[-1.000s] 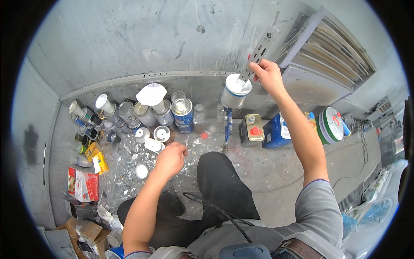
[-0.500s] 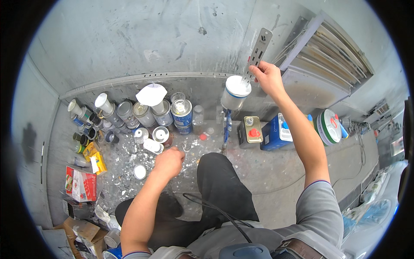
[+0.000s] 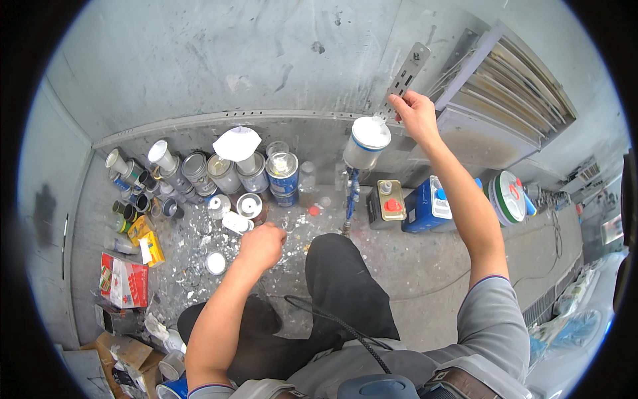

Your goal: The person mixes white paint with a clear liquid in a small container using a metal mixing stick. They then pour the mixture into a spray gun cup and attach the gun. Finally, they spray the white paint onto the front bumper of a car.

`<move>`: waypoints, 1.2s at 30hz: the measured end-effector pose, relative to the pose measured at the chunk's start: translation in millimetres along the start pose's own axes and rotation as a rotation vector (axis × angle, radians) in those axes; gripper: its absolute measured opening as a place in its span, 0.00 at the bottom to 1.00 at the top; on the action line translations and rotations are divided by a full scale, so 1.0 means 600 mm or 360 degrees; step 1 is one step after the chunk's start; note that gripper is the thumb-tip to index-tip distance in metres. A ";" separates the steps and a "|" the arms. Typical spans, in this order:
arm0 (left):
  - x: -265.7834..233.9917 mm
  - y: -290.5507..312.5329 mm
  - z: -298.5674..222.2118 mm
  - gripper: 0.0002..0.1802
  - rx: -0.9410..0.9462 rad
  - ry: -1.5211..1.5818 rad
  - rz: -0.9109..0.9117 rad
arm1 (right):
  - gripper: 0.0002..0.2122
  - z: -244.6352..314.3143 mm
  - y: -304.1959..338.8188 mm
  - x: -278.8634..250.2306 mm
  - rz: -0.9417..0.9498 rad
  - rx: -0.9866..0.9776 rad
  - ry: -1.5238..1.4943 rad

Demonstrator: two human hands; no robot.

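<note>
My right hand (image 3: 415,114) is closed in a pinch around a slotted metal mixing stick (image 3: 407,72). The stick leans to the right, its lower end at the far rim of a white cup (image 3: 369,135) with a blue band. White paint shows inside the cup, which stands above a blue and metallic fitting (image 3: 351,196). Lower and to the left, my left hand (image 3: 261,247) is curled closed over the floor. Whatever its fingers hold, if anything, is hidden. A pale oblong lid (image 3: 234,223) and an open round tin (image 3: 250,206) lie just beyond it.
Paint cans (image 3: 282,176) and paper-topped cups line the wall at left. A metal solvent can (image 3: 388,203), a blue jug (image 3: 425,207) and a white pail (image 3: 506,198) stand at right. A sheet rack (image 3: 508,86) is mounted behind my right arm. Paint flecks cover the floor.
The mixing stick's top has swung a little to the right, and my right hand has risen slightly. My left hand has barely moved. The whole view has shifted a touch.
</note>
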State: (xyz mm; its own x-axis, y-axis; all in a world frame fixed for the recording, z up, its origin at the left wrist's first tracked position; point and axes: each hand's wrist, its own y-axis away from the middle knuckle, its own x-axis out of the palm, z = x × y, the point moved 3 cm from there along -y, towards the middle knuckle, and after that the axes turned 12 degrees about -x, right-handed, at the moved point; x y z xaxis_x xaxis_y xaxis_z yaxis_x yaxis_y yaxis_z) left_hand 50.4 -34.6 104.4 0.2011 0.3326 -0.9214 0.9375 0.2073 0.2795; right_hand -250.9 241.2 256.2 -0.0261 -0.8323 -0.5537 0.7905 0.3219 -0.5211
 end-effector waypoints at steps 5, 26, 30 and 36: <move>0.000 -0.006 0.002 0.09 -0.0008 0.0026 -0.0027 | 0.14 0.006 0.008 0.003 0.0125 -0.0013 0.0045; -0.008 -0.009 -0.007 0.11 0.0021 0.0048 -0.0052 | 0.15 0.024 0.010 -0.004 0.0139 0.0101 -0.0011; -0.010 -0.010 -0.009 0.10 0.0019 0.0040 -0.0035 | 0.14 0.012 0.005 0.008 0.0056 0.0091 -0.0209; -0.006 -0.013 -0.008 0.11 0.0045 0.0023 -0.0064 | 0.14 -0.001 -0.002 0.006 0.0009 -0.0034 -0.0076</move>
State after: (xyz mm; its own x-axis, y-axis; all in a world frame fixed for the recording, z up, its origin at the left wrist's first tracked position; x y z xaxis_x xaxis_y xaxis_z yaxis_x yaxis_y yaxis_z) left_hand 40.9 -32.7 107.1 0.1591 0.3377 -0.9277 0.9524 0.1949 0.2343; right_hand -252.1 237.8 254.4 0.0078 -0.8509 -0.5252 0.7772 0.3356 -0.5322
